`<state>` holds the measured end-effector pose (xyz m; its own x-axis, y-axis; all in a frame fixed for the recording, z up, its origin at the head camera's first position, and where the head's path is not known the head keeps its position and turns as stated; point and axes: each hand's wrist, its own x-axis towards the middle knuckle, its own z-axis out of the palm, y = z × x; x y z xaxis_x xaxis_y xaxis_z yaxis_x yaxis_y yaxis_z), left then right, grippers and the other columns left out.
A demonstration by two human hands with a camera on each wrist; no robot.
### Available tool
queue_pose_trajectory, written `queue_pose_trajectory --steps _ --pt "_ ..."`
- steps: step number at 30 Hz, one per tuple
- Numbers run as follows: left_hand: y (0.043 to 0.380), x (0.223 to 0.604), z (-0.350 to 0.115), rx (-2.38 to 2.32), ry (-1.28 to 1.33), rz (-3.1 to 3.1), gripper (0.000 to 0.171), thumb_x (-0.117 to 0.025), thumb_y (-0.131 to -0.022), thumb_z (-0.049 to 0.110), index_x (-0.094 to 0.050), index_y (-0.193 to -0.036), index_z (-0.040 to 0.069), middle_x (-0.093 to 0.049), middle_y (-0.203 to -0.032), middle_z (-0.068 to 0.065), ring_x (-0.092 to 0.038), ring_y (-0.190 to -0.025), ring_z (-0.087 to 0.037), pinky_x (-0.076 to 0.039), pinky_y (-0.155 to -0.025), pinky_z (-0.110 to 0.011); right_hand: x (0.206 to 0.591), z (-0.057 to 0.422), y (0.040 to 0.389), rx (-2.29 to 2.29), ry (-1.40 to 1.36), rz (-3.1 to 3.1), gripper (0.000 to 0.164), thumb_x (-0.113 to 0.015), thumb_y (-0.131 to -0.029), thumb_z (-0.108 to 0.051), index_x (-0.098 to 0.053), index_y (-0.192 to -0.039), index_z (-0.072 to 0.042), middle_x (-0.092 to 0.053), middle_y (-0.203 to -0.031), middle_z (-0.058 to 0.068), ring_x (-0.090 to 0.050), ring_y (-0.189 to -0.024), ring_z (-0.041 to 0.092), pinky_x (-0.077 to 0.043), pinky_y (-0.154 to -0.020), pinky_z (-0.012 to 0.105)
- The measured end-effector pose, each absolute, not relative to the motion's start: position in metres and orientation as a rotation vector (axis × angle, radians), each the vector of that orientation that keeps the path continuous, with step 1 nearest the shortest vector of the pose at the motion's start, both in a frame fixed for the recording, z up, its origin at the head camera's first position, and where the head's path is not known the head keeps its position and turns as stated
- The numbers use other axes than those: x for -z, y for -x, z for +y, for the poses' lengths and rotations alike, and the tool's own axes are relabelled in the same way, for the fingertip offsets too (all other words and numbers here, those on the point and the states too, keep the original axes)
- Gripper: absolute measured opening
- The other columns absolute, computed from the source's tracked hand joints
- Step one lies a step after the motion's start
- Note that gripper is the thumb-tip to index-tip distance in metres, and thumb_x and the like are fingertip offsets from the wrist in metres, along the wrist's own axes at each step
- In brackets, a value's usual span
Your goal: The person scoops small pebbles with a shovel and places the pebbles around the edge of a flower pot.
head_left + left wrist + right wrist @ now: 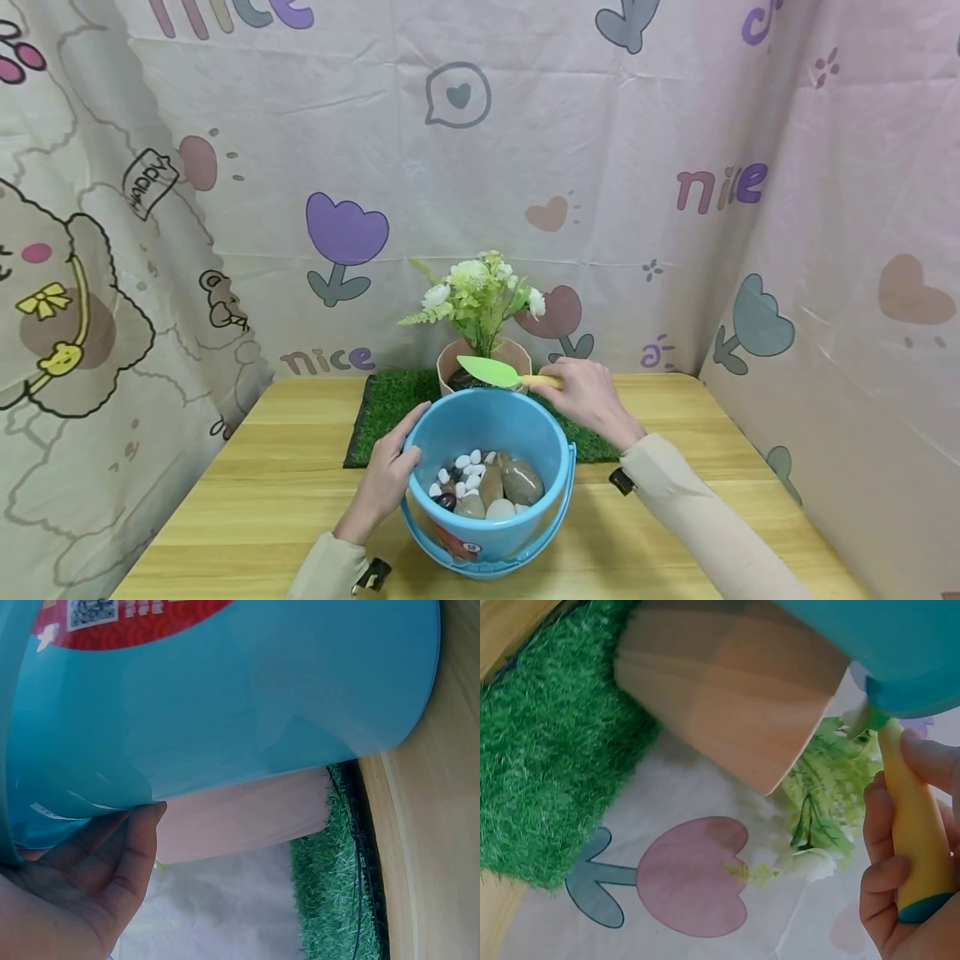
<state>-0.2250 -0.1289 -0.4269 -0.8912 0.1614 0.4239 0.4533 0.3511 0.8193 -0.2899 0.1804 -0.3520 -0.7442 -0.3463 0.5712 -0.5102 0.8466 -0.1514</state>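
A blue bucket point(487, 542) stands on the table, holding white pebbles point(472, 471) and larger grey and brown stones point(521, 482). My left hand point(386, 475) grips its left rim, thumb inside and fingers along the outer wall point(97, 877). In my right hand point(588, 396) is a small garden trowel with a green blade point(487, 371) and a yellow handle point(915, 825), fingers wrapped round the handle. The blade is over the far rim of the bucket, in front of a flowerpot point(450, 358). Dark material point(465, 381) shows inside the pot; the blade hides part of it.
White and green flowers point(476, 292) rise from the pot, which stands on a green turf mat point(397, 400) at the table's back. The wooden table point(247, 500) is bordered by a printed cloth point(480, 183) behind and at both sides. The bucket's handle hangs down in front.
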Motion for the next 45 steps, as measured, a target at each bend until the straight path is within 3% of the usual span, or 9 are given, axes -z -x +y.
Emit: queue_pose_trajectory --steps 6,12,19,31,40,45 --pt "0.226 0.427 -0.128 1.552 0.548 -2.345 0.065 -0.041 -0.087 0.0 -0.041 -0.15 0.015 -0.053 -0.143 -0.017 -0.06 -0.12 -0.039 -0.057 -0.084 -0.046 0.35 0.183 0.277 -0.501 -0.636 -2.466 0.021 -0.074 -0.084 -0.036 -0.08 -0.094 -0.018 -0.067 -0.069 -0.008 -0.045 -0.055 0.004 -0.038 -0.053 0.023" --pt "0.226 0.428 -0.128 1.547 0.543 -2.345 0.065 -0.041 -0.087 0.0 -0.041 -0.15 0.014 -0.053 -0.143 -0.017 -0.06 -0.12 -0.039 -0.057 -0.085 -0.048 0.352 0.188 0.265 -0.533 -0.653 -2.451 0.02 -0.074 -0.085 -0.039 -0.08 -0.09 -0.021 -0.062 -0.066 -0.011 -0.044 -0.055 0.003 -0.037 -0.053 0.022" --pt "0.226 0.428 -0.128 1.536 0.541 -2.344 0.064 -0.041 -0.087 0.0 -0.042 -0.15 0.013 -0.054 -0.142 -0.017 -0.06 -0.119 -0.039 -0.057 -0.085 -0.049 0.357 0.191 0.257 -0.567 -0.653 -2.407 0.027 -0.074 -0.084 -0.041 -0.08 -0.092 -0.017 -0.071 -0.073 -0.007 -0.045 -0.055 0.001 -0.035 -0.053 0.02" --pt "0.227 0.428 -0.128 1.52 0.54 -2.354 0.064 -0.041 -0.087 0.0 -0.042 -0.15 0.015 -0.052 -0.144 -0.017 -0.059 -0.12 -0.04 -0.056 -0.086 -0.05 0.365 0.192 0.242 -0.681 -0.705 -2.43 0.027 -0.081 -0.077 -0.035 -0.08 -0.092 -0.013 -0.071 -0.075 -0.005 -0.048 -0.055 -0.003 -0.041 -0.049 0.017" --pt "0.227 0.427 -0.128 1.527 0.55 -2.338 0.063 -0.041 -0.088 0.0 -0.042 -0.15 0.011 -0.053 -0.143 -0.017 -0.061 -0.118 -0.039 -0.057 -0.085 -0.049 0.361 0.188 0.233 -0.411 -0.857 -2.395 0.021 -0.084 -0.073 -0.036 -0.081 -0.087 -0.02 -0.06 -0.074 -0.014 -0.043 -0.055 -0.006 -0.033 -0.048 0.013" --pt "0.227 0.427 -0.128 1.529 0.564 -2.33 0.063 -0.041 -0.088 -0.001 -0.042 -0.15 0.013 -0.055 -0.141 -0.017 -0.062 -0.116 -0.037 -0.057 -0.083 -0.046 0.355 0.183 0.228 -0.364 -1.031 -2.422 0.018 -0.082 -0.075 -0.038 -0.08 -0.084 -0.023 -0.058 -0.075 -0.016 -0.044 -0.061 -0.005 -0.035 -0.052 0.012"
